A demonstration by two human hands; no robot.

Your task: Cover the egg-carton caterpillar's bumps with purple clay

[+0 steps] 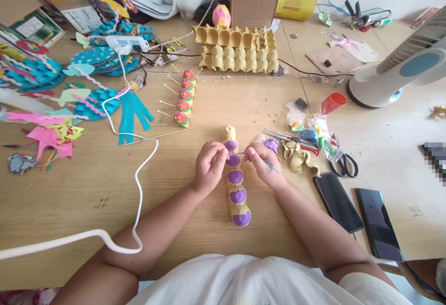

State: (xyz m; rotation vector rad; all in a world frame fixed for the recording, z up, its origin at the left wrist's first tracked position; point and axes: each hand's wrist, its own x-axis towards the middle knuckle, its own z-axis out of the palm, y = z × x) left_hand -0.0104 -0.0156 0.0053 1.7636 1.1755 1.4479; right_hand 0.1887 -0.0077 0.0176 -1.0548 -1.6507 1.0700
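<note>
Ideally, the left hand (209, 166) and right hand (265, 165), pinching the thin purple strand (237, 153), hold it unstretched above the carton strip (235, 177), toward the bench's (275, 230) front edge.

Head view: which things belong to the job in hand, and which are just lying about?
Apparently in use: purple strand between left hand and right hand, thin blue stick, purple-patched strip.

Lying about: black phone, white cable, yellow roll, red cup.

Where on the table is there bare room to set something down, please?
Bare wood lies at near left, between the pink paper and white cable, and at right, between the fan and phones. It is crowded at far left around the blue woven pieces, and among the plastic bags.
</note>
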